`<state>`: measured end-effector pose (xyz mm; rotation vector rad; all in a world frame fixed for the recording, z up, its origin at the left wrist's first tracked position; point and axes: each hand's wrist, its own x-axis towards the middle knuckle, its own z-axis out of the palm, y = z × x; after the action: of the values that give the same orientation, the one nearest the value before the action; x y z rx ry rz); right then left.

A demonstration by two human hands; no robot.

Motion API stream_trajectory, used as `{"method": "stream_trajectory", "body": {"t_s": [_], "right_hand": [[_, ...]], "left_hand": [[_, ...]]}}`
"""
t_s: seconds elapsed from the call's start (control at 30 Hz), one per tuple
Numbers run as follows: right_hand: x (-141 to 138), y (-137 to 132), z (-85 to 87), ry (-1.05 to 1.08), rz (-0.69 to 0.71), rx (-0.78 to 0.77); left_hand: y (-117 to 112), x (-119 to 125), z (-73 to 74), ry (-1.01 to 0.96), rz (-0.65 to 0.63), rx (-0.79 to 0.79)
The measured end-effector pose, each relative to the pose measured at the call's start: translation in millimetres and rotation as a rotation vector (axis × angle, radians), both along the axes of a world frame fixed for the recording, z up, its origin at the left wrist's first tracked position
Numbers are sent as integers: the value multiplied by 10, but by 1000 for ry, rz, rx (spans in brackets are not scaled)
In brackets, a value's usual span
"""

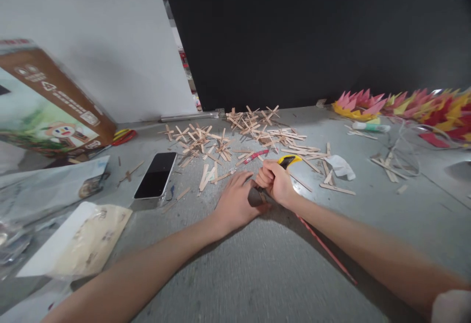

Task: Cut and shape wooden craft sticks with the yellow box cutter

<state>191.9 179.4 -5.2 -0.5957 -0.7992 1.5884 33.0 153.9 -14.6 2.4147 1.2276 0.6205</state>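
My right hand (pixel 274 181) is closed in a fist around a tool with a yellow-and-black end (pixel 289 160), which sticks out beyond the fingers. Just below the fist is a dark grey rounded piece (pixel 256 197); I cannot tell whether it belongs to that tool. My left hand (pixel 235 203) lies low on the table against this piece, fingers forward and thumb tucked beneath, partly hidden. A thin red strip (pixel 326 247) runs out from under my right forearm. Just beyond the hands lies a pink-red strip (pixel 256 156).
Loose wooden craft sticks (pixel 294 146) and star-shaped stick pieces (pixel 196 139) spread along the back. A phone (pixel 155 176), plastic packets (pixel 93 237) and a printed box (pixel 55 102) are left. Crumpled tissue (pixel 341 167), a glue stick (pixel 371 127) and folded paper flowers (pixel 358 103) are right.
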Motion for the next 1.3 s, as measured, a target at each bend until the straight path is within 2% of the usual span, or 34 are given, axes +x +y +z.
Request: {"method": "stream_trajectory", "body": {"t_s": [0.2,0.4,0.6,0.9,0.97,1.1,1.17,1.3], "right_hand": [[19,50,25,32,-10,-20],[230,218,106,116,-101,-24],[291,285,20,154,-143,-55],[284,284,-19,176,-143,-81],[283,278,-26,176,-133,-83],[289,280,-58,177,-111,-79],[298,288,-76,180,-102,-79],[308,294,-90,188,-89,-82]], "left_hand": [[-11,-12,-28,18,1,27],[-53,-9,-10,76,19,25],[-61,-8,47,103,-49,58],[-79,-23,9,210,-174,314],[-41,-50,0,161,-139,300],[77,-113,-1,-97,118,123],[137,-126,-1,-202,207,13],[229,-111,-25,-218,179,-58]]}}
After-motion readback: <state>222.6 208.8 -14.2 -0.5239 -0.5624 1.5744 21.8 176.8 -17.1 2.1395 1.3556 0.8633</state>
